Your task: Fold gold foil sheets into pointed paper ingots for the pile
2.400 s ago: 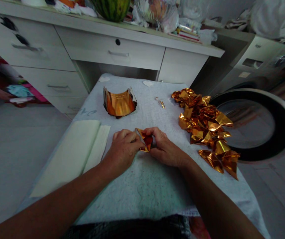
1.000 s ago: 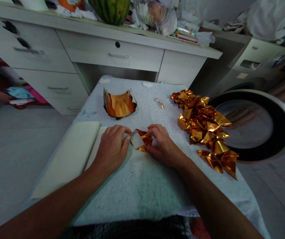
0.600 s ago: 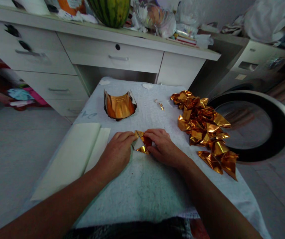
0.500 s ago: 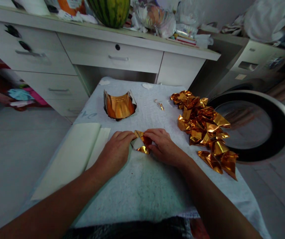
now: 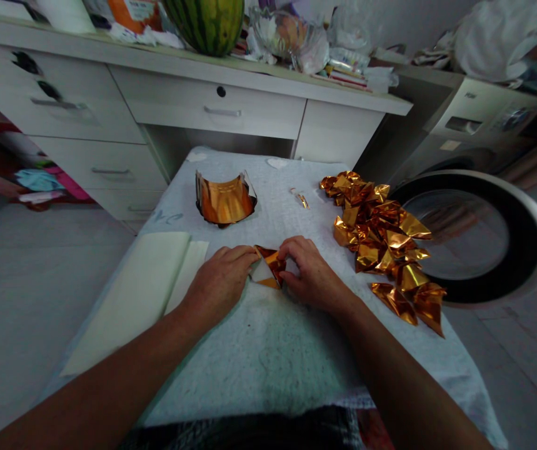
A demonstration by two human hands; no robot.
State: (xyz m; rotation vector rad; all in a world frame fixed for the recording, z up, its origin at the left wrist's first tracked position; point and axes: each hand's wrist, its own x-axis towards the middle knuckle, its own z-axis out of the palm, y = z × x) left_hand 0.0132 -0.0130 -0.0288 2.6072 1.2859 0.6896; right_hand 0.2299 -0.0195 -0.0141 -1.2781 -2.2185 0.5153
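Observation:
Between my hands, low over the cloth-covered table (image 5: 287, 350), is a small piece of gold foil paper (image 5: 275, 265), partly folded, with a pale inner side showing. My left hand (image 5: 224, 275) pinches its left corner. On the other side, the thumb and fingers of my right hand (image 5: 308, 272) are closed on its right edge. Beyond my left hand stands a curved stack of gold foil sheets (image 5: 225, 200). To the right of my right hand lies a long heap of folded gold foil pieces (image 5: 381, 231).
Cream-coloured paper (image 5: 132, 294) lies flat at the table's left. A small foil scrap (image 5: 302, 200) sits farther back. White drawers (image 5: 174, 103) close off the far side, under a counter with a watermelon (image 5: 207, 25). An open washing machine door (image 5: 531, 237) stands close by on the right.
My right hand's fingers have lifted and shifted slightly at the foil's right edge. The foil's fold has changed shape a little. My left hand keeps its pinch.

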